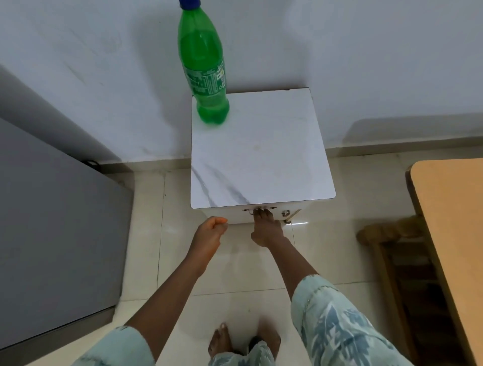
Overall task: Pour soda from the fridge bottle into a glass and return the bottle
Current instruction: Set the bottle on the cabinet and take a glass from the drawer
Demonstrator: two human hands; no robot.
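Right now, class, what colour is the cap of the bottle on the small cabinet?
Blue: the cap tops a green bottle, clearest in the head view.

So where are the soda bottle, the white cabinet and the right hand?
soda bottle [201, 52]: head view, green body.
white cabinet [261, 156]: head view, bare marble top.
right hand [266, 230]: head view, its back.

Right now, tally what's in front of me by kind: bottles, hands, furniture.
Bottle: 1
Hands: 2, left hand in a fist, right hand on the cabinet's handle
Cabinet: 1
Fridge: 1
Table: 1
Chair, partly seen: 1
Total: 7
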